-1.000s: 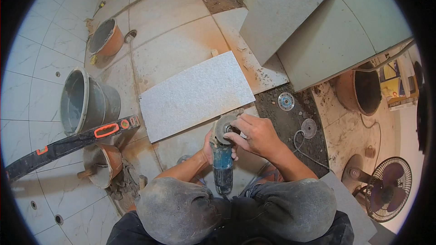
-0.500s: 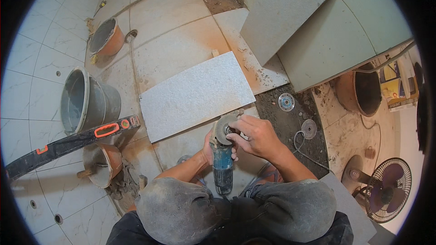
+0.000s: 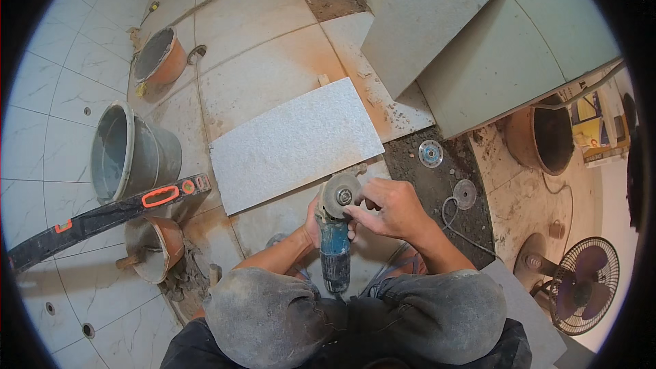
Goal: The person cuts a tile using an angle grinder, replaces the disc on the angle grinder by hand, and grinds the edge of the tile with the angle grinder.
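Gripping blue angle grinder (image 3: 335, 246) with left hand (image 3: 311, 224), lower centre. Curling right hand (image 3: 391, 208) at disc (image 3: 333, 193); cannot tell whether pinching. Note printed yellow-and-white packaging (image 3: 589, 130), far right.

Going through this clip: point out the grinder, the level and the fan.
Grinder (image 3: 335, 239): head view, on its blue body.
Level (image 3: 109, 219): head view, on its long black bar.
Fan (image 3: 582, 293): head view, on its hub.

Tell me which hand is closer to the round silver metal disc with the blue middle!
Right. The right hand is below and left of the disc in the picture; the left hand is farther left, around the blue-and-black grinder.
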`<action>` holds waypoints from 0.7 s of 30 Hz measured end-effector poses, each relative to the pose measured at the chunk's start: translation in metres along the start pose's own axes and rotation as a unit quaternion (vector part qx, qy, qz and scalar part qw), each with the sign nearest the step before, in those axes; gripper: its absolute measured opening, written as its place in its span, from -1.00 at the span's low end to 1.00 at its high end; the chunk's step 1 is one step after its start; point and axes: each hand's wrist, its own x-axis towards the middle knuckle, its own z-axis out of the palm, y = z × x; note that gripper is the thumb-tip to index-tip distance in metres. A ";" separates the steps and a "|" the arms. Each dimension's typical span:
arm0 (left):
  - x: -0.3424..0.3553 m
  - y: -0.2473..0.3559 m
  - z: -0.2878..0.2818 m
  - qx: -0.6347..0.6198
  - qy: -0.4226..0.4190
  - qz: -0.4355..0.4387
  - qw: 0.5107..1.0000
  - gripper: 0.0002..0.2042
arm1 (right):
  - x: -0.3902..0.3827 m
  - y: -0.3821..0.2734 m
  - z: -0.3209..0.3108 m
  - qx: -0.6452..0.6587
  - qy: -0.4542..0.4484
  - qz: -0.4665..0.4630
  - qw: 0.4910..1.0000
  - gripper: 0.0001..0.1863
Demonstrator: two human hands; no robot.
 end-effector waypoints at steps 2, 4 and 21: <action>0.001 0.001 0.000 0.000 0.010 0.000 1.000 -0.23 | 0.003 -0.007 0.001 0.028 0.023 0.001 0.999 -0.71; 0.000 0.001 -0.001 0.001 0.007 -0.001 1.000 -0.23 | 0.004 -0.008 0.001 0.056 0.046 0.002 0.997 -0.73; 0.001 0.000 -0.006 -0.013 0.021 -0.016 1.000 -0.22 | 0.002 -0.002 0.001 0.025 0.020 0.001 0.999 -0.73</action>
